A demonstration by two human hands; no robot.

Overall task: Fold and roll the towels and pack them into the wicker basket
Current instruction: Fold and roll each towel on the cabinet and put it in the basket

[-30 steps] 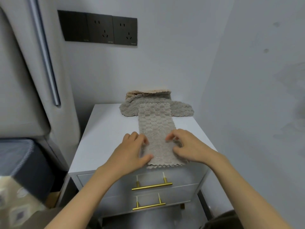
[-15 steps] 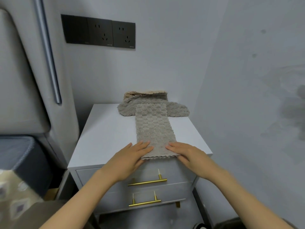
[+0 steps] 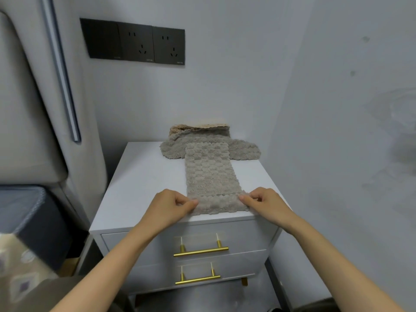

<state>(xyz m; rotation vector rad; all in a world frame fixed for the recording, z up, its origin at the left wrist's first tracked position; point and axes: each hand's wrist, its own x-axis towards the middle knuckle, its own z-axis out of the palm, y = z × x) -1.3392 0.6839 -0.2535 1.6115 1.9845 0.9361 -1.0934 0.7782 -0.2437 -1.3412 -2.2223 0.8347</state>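
Note:
A grey-beige towel [image 3: 210, 174], folded into a long narrow strip, lies lengthwise on the white nightstand top [image 3: 144, 176]. Its near end reaches the front edge. My left hand [image 3: 167, 208] pinches the strip's near left corner with thumb and curled fingers. My right hand [image 3: 266, 204] pinches the near right corner the same way. The strip's far end lies on a pile of more towels [image 3: 243, 149], grey on the near side and a tan one [image 3: 200, 127] against the wall. No wicker basket is in view.
The nightstand has two drawers with gold handles [image 3: 201, 251]. Walls close in behind and to the right. A black socket panel [image 3: 135, 41] hangs on the back wall. A padded headboard [image 3: 22, 109] and the bed's dark corner [image 3: 29, 221] stand at the left.
My hands slid from the towel's middle to its near end, lay flat there, and now their fingers have curled to pinch the two near corners.

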